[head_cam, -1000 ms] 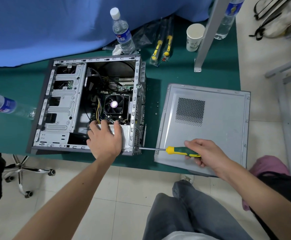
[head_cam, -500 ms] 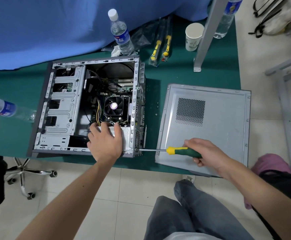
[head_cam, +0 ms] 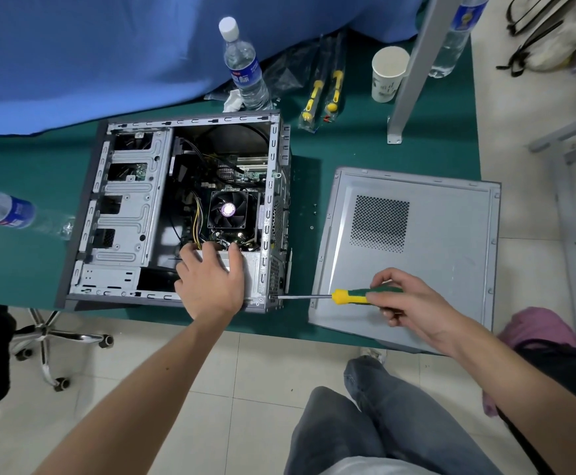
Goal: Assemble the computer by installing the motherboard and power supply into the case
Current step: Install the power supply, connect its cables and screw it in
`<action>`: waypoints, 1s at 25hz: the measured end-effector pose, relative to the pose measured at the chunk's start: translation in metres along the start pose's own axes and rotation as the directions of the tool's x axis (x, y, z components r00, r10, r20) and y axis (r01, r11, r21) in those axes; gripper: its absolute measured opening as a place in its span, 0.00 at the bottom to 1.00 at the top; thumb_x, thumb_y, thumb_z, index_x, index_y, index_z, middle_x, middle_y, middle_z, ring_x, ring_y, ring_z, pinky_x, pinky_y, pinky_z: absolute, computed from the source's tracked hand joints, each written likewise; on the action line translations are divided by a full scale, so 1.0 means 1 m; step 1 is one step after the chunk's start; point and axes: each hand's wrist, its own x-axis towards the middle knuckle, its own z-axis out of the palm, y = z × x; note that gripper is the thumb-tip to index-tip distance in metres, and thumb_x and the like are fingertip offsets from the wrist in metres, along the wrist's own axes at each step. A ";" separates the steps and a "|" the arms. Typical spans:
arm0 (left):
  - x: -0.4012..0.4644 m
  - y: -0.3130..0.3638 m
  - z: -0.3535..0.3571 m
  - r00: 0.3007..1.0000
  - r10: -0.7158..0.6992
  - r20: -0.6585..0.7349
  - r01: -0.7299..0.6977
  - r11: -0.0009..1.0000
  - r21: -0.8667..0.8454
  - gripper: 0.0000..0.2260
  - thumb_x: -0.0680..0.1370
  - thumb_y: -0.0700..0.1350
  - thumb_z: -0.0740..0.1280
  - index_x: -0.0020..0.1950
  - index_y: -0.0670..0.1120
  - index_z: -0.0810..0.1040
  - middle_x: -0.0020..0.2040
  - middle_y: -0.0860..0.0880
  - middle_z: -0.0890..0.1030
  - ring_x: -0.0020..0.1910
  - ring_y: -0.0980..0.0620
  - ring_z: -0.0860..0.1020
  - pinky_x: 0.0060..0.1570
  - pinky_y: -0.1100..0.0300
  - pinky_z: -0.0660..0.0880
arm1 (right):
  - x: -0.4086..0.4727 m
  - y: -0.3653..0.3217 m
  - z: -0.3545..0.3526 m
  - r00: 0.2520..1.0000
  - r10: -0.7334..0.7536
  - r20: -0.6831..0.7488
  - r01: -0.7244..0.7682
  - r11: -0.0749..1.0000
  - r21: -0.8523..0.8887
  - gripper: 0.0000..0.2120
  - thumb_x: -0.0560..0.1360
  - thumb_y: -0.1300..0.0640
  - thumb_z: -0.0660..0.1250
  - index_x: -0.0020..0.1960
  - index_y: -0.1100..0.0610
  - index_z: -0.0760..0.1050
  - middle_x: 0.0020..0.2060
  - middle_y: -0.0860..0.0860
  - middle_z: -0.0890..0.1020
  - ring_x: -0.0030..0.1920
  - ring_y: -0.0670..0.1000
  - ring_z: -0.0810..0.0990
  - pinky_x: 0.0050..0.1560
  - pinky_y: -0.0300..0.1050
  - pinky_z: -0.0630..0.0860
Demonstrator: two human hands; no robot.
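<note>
Head view shows the case [head_cam: 115, 214] lying on its side on the green table [head_cam: 382, 152], open side up. Inside the case, the motherboard [head_cam: 242, 173] sits at the far right part, with a fan [head_cam: 228, 210] on it. The power supply [head_cam: 252, 269] is in the near right corner of the case. The left hand [head_cam: 211, 279] lies on top of the power supply, with the fingers spread and curled over its far edge. The right hand [head_cam: 406, 303] grips the green and yellow handle of a screwdriver [head_cam: 334, 296], to the right of the case. Its shaft lies level and its tip touches the near right corner of the case. The side panel [head_cam: 451, 207] lies flat just right of the case. A bottle [head_cam: 245, 66] and a cup [head_cam: 387, 73] stand behind the case.
</note>
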 end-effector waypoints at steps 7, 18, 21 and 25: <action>-0.001 -0.001 0.000 1.000 0.007 -0.009 -0.007 1.000 -0.024 0.20 0.80 0.64 0.53 0.50 0.47 0.71 0.68 0.40 0.67 0.61 0.39 0.69 0.57 0.43 0.67 | -0.002 0.001 0.002 1.000 0.014 0.024 -0.015 1.000 0.027 0.02 0.76 0.59 0.69 0.45 0.56 0.77 0.33 0.50 0.77 0.30 0.49 0.72 0.30 0.41 0.68; -0.002 0.001 -0.003 1.000 0.002 -0.010 -0.002 1.000 -0.027 0.24 0.77 0.66 0.49 0.49 0.47 0.71 0.68 0.41 0.68 0.61 0.39 0.69 0.56 0.44 0.67 | -0.003 -0.003 -0.003 0.998 -0.024 0.054 0.025 0.999 -0.023 0.04 0.75 0.62 0.71 0.48 0.57 0.77 0.37 0.53 0.79 0.30 0.49 0.72 0.32 0.41 0.71; -0.001 0.001 -0.002 1.000 0.000 0.000 0.000 1.000 -0.025 0.23 0.79 0.64 0.51 0.52 0.46 0.72 0.68 0.41 0.67 0.62 0.39 0.68 0.57 0.44 0.66 | -0.002 -0.005 0.006 1.000 0.004 -0.007 -0.005 0.975 -0.221 0.17 0.79 0.47 0.65 0.46 0.61 0.78 0.33 0.55 0.83 0.26 0.49 0.71 0.26 0.40 0.68; -0.001 0.001 -0.002 1.000 -0.005 0.008 0.005 1.000 -0.022 0.20 0.81 0.62 0.54 0.53 0.46 0.73 0.69 0.41 0.67 0.63 0.39 0.68 0.58 0.43 0.66 | -0.004 -0.006 -0.001 0.997 0.037 0.065 -0.030 0.994 -0.101 0.05 0.78 0.55 0.68 0.46 0.56 0.77 0.33 0.48 0.78 0.29 0.48 0.70 0.28 0.40 0.66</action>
